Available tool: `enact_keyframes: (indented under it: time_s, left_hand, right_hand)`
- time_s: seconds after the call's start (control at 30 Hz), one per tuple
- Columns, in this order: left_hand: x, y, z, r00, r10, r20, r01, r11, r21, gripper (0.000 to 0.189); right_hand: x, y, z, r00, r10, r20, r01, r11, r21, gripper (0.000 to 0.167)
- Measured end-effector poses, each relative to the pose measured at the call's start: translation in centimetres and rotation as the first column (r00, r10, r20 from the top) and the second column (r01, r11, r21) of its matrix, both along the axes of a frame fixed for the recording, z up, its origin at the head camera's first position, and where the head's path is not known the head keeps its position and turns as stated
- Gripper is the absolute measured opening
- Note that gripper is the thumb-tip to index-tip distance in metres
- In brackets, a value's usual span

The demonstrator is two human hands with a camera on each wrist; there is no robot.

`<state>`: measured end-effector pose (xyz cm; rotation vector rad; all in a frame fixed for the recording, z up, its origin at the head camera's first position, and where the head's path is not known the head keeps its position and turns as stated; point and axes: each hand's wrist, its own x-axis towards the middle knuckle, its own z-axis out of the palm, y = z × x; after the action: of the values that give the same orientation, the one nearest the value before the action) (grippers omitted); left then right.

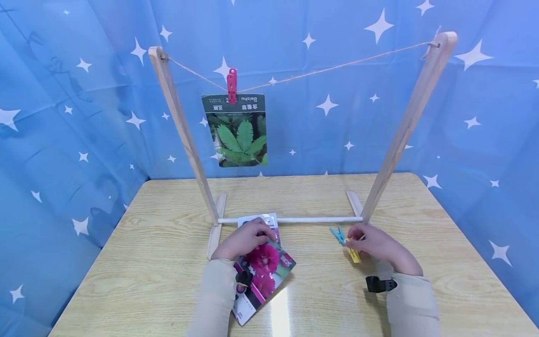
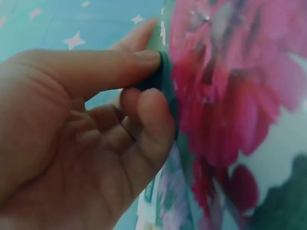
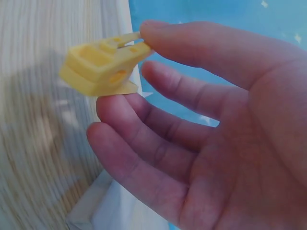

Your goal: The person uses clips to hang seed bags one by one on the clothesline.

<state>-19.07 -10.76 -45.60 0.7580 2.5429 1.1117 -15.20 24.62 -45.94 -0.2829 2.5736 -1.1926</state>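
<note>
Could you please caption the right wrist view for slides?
Right hand holding a yellow clothespin, wood-grain tabletop behind.

Over my head feed I see a light wood-grain table (image 1: 126,267) with rounded far corners and a bright glare near its front, and on it stand the feet (image 1: 215,238) of a wooden frame (image 1: 404,135), with a teal clothespin (image 1: 338,235) lying near the right post and a partly hidden pale packet (image 1: 270,218) at the white crossbar (image 1: 320,219).

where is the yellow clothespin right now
In the head view, the yellow clothespin is right of centre, pinched in the right hand, beside the blue clothespin and near the right wooden post.
</note>
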Motion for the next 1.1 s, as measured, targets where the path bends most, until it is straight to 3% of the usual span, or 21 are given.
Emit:
enact_keyframes:
  time_s: [0.13, 0.37, 0.53, 0.8, 1.1]
  left_hand:
    - [-0.1, -1.2, 0.0, 0.997, 0.042, 0.064, -0.045, 0.998, 0.051, 0.018]
    - [-0.3, -2.3, -0.1, 0.998, -0.015, 0.058, 0.018, 0.998, -0.054, 0.015]
    - [-0.2, -2.5, -0.2, 0.997, -0.012, 0.075, 0.018, 0.997, -0.077, 0.017]
    - [-0.3, -2.3, -0.2, 0.996, 0.06, 0.067, -0.063, 0.997, 0.038, 0.014]
    - [-0.5, -2.5, 0.7, 0.979, 0.19, 0.078, -0.198, 0.974, 0.108, 0.005]
  right_hand:
    - [0.0, 0.1, 0.1, 0.999, -0.034, 0.004, 0.033, 0.999, 0.033, 0.021]
    - [0.0, 0.0, 0.3, 0.999, -0.053, 0.011, 0.052, 0.997, 0.063, 0.02]
    - [0.1, 0.1, 0.4, 0.998, -0.064, -0.002, 0.064, 0.995, 0.077, 0.019]
    - [0.2, 0.5, 0.4, 0.996, -0.085, 0.011, 0.085, 0.995, 0.044, 0.02]
    - [0.0, 0.7, 0.1, 0.999, -0.051, 0.0, 0.051, 0.998, 0.027, 0.019]
